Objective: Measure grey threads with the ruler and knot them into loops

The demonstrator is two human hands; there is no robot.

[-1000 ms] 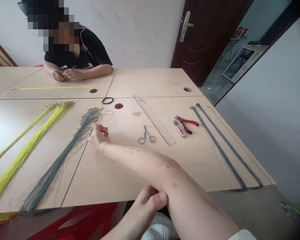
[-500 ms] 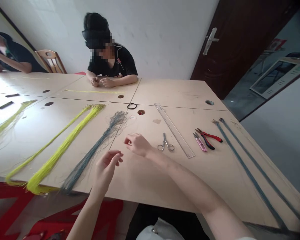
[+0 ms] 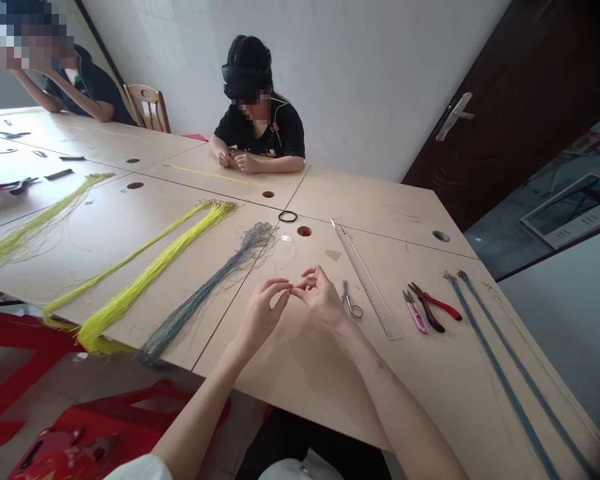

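Observation:
Over the table, the fingertips of my left hand [image 3: 266, 308] and my right hand [image 3: 321, 298] meet in a pinch. Whatever lies between them is too small to make out. Silver scissors [image 3: 351, 301] lie just right of my right hand, partly hidden by it. A clear ruler [image 3: 365, 277] is slanted beyond them. To the left of my left hand is a bundle of grey-blue cords [image 3: 213, 283], with bundles of yellow cords [image 3: 153, 267] farther left. Pink snips [image 3: 415, 313] and red-and-black pliers [image 3: 434, 308] lie to the right.
Blue cords [image 3: 495, 357] run along the right side of the table [image 3: 290, 373]. A black ring [image 3: 287, 217] lies near a cable hole [image 3: 304, 231]. Across the table sits a person in black [image 3: 265, 133]; another person [image 3: 87, 87] is at the far left.
My hands have come together at the fingertips, where they were apart before. The view has shifted left, so the table's things appear farther right.

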